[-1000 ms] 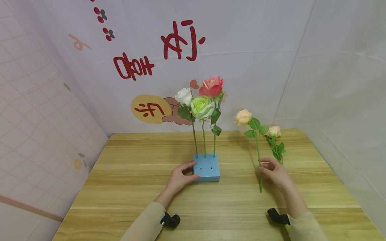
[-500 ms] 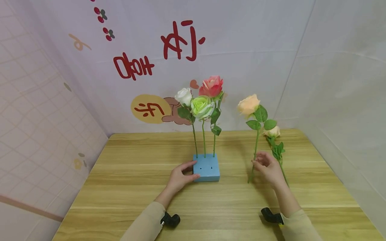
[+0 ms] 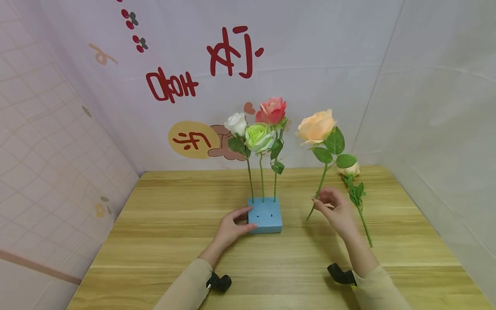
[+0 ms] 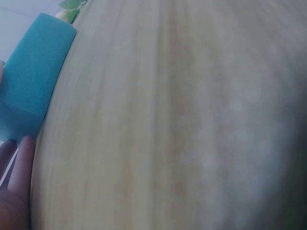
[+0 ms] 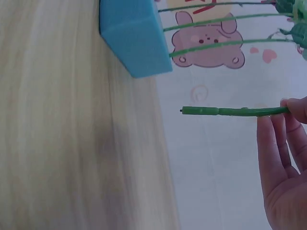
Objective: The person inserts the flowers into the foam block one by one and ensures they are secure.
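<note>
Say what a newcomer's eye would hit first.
Probably the big peach rose, tilted, its slim green stem pinched by the right hand, right of the square blue block. Then the white rose, lime green rose and coral pink rose standing upright in that block, whose left side the left hand holds.

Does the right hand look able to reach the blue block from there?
Probably yes: the right hand holds a peach rose, and only that flower shows between it and the blue block; the left hand holds the opposite side.
</note>
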A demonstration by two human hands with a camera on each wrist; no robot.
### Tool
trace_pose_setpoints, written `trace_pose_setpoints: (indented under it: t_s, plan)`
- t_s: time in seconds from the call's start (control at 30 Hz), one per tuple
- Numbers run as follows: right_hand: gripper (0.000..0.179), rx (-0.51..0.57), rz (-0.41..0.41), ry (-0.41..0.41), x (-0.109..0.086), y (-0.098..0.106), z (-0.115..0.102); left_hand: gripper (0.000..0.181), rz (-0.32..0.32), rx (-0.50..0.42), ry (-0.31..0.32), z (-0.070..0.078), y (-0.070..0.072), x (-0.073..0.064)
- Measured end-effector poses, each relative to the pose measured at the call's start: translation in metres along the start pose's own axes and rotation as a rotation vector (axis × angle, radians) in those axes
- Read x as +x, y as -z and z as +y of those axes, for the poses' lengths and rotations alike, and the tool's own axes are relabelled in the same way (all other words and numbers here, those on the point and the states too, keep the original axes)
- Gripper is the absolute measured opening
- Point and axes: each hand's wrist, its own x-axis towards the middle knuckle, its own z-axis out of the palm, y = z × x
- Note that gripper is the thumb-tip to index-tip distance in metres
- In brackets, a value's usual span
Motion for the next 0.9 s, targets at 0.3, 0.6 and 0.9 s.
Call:
trace_pose_setpoints:
  t_s: [0.3, 0.6, 0.9]
  plan:
    - [0.022, -0.015, -0.062, 0.082, 0.006, -0.025, -0.024, 0.057, -0.007, -0.002, 0.0, 0.0, 0.001, 0.0]
    - [0.02, -0.045, -0.098, 0.105, 0.012, -0.055, -0.031, 0.057, -0.013, -0.017, -0.005, -0.001, 0.002, 0.001]
    - [0.02, -0.073, -0.136, 0.195, 0.01, -0.083, -0.067, 0.057, -0.008, -0.027, -0.029, -0.004, 0.0, 0.002]
